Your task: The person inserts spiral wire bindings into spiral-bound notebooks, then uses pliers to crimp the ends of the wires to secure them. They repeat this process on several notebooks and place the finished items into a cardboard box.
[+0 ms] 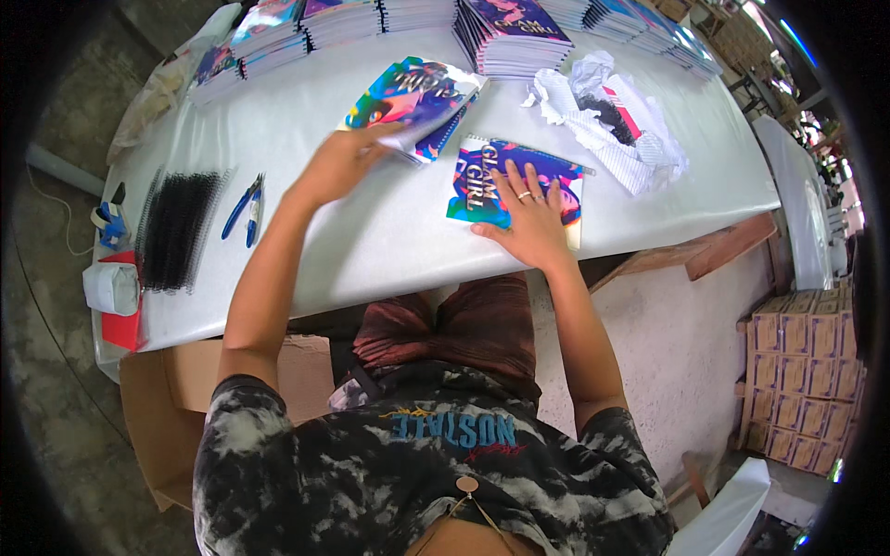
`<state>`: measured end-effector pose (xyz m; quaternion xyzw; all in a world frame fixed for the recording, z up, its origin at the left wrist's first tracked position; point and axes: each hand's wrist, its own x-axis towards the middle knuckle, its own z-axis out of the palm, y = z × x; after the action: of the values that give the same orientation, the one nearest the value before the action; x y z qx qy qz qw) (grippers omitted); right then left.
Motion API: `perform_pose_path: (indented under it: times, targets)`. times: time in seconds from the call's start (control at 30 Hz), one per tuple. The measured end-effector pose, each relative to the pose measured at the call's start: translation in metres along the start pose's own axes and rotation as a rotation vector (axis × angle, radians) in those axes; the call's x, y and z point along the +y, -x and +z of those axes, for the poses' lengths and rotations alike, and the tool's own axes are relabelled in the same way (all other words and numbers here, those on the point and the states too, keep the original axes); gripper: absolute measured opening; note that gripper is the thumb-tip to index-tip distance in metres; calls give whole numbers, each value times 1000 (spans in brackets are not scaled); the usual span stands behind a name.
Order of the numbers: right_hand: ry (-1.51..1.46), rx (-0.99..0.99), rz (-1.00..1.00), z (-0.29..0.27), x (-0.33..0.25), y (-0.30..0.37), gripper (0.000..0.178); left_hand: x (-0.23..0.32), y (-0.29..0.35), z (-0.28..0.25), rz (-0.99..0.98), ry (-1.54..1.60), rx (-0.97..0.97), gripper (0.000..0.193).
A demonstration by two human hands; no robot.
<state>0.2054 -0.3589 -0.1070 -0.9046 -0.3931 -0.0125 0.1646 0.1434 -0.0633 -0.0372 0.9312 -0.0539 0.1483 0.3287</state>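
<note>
My left hand [345, 165] grips the near edge of a few colourful notebooks [422, 93], fanned slightly and tilted at the middle of the table. Its fingertips are partly hidden at the covers. To the right, my right hand [530, 208] lies flat with fingers spread on another notebook [471, 181], which has a purple and multicoloured cover and a coil along its far edge. A ring shows on one finger of this hand. The two groups of notebooks lie close together without clear contact.
Stacks of notebooks [514, 42] line the table's far side. Crumpled white paper [658, 153] holds black scraps at right. At left lie black binding coils [181, 232], blue-handled pliers [239, 211] and a blue tape dispenser [111, 227]. A cardboard box [158, 417] sits below the table.
</note>
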Motion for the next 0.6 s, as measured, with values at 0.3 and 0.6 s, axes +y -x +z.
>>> perform_pose_path:
  times: [0.3,0.6]
  targets:
    - [-1562,181,-99,-30,-90,7,21,20,121,-41,-211,831,145,21]
    - [-1291,35,-123,-6,-89,-12,22,4,141,-3,-365,389,53,38]
